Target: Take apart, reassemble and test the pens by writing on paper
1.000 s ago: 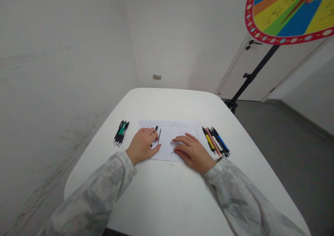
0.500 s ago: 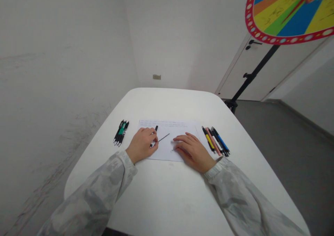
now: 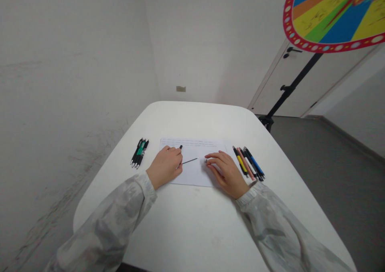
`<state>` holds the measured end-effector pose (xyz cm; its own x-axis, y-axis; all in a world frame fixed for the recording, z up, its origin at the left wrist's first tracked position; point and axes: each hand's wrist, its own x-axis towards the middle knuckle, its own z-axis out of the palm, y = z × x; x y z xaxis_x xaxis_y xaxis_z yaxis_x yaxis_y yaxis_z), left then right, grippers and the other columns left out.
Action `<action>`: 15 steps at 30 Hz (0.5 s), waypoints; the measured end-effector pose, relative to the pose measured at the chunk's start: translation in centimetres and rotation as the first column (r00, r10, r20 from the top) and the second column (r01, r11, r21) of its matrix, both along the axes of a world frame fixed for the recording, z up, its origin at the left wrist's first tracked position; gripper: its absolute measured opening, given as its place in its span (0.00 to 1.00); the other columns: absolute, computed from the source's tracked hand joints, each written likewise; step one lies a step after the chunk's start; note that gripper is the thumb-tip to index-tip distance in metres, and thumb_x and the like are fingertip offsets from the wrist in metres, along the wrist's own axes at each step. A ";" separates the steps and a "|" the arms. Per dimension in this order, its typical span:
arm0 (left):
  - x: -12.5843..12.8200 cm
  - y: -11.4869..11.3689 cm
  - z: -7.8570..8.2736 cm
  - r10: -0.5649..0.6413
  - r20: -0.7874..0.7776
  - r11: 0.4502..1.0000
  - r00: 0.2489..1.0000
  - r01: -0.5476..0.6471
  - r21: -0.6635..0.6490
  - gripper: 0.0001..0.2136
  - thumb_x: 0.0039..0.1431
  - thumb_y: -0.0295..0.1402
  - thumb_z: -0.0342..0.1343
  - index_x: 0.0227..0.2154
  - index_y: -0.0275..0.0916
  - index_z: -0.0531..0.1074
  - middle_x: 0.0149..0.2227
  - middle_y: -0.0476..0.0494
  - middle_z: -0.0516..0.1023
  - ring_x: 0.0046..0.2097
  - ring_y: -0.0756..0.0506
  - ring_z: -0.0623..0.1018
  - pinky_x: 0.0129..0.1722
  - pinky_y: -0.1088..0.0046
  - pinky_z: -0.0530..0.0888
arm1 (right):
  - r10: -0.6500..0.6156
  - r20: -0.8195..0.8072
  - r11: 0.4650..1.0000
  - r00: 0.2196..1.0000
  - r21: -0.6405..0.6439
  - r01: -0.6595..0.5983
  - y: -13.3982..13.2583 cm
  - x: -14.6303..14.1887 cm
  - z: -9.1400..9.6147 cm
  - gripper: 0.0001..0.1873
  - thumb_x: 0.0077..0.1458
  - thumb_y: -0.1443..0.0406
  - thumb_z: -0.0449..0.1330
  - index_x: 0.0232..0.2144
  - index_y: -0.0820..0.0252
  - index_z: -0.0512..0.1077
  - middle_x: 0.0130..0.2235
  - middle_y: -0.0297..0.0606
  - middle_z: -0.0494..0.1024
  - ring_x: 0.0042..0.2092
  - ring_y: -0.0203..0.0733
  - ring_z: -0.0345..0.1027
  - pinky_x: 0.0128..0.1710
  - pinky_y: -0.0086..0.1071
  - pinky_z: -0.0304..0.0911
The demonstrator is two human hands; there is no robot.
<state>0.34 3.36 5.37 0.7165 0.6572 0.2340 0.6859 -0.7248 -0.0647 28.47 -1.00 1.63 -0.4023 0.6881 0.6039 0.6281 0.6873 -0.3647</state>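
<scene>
My left hand (image 3: 165, 164) is closed over the left part of the paper. Between its thumb and fingertips is a thin dark pen refill (image 3: 190, 160) pointing right. The dark end of a pen barrel (image 3: 181, 147) shows beyond its knuckles; the rest is covered by the fingers. My right hand (image 3: 225, 170) is a little to the right of the refill's tip, thumb and fingers pinched on a small pen part (image 3: 206, 160), too small to name exactly. Beneath both hands lies a white sheet of paper (image 3: 192, 176) with lines of writing along its top.
Several black and green pens (image 3: 140, 153) lie side by side at the left of the white table (image 3: 198, 121). Several pens in different colours (image 3: 249, 163) lie close to my right hand. A colourful prize wheel (image 3: 331, 19) on a black stand (image 3: 297, 83) is beyond the table's right edge.
My right hand has lifted its fingertips from the paper and moved slightly right, now pinching the small part. The refill in my left hand has shifted slightly and points flatter to the right.
</scene>
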 end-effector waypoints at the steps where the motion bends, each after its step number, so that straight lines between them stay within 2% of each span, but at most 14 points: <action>1: 0.3 0.2 0.2 -0.007 -0.025 1.000 1.000 0.007 -0.001 0.04 0.62 0.27 0.60 0.32 0.38 0.77 0.39 0.37 0.81 0.43 0.36 0.80 0.46 0.54 0.72 | -0.005 -0.004 1.000 1.000 0.000 0.005 0.0 0.0 0.0 0.07 0.73 0.68 0.57 0.48 0.52 0.73 0.54 0.43 0.83 0.56 0.51 0.77 0.67 0.58 0.65; 8: 2.3 2.0 1.1 -0.008 -0.154 0.996 0.988 -0.007 -0.092 0.04 0.52 0.27 0.63 0.24 0.37 0.78 0.31 0.34 0.83 0.37 0.35 0.82 0.45 0.53 0.72 | -0.056 -0.041 0.998 0.998 0.002 0.056 0.0 0.1 0.0 0.07 0.73 0.67 0.56 0.46 0.52 0.74 0.53 0.43 0.84 0.55 0.51 0.78 0.67 0.58 0.65; 11: 2.5 2.2 1.7 -0.004 -0.205 0.993 0.979 -0.020 -0.116 0.04 0.52 0.28 0.63 0.24 0.36 0.79 0.31 0.33 0.84 0.37 0.36 0.83 0.47 0.54 0.72 | -0.061 -0.094 0.998 0.994 -0.014 0.060 0.0 0.1 -0.2 0.07 0.74 0.67 0.56 0.47 0.52 0.73 0.53 0.42 0.85 0.55 0.50 0.80 0.68 0.59 0.64; 15: 1.7 1.9 2.1 0.003 -0.165 0.991 0.986 -0.025 -0.131 0.04 0.57 0.29 0.61 0.30 0.36 0.80 0.33 0.36 0.85 0.38 0.39 0.83 0.47 0.57 0.71 | -0.095 -0.213 0.995 0.972 -0.058 0.084 0.0 0.1 -0.6 0.09 0.74 0.67 0.56 0.51 0.50 0.73 0.51 0.40 0.86 0.54 0.49 0.80 0.68 0.58 0.64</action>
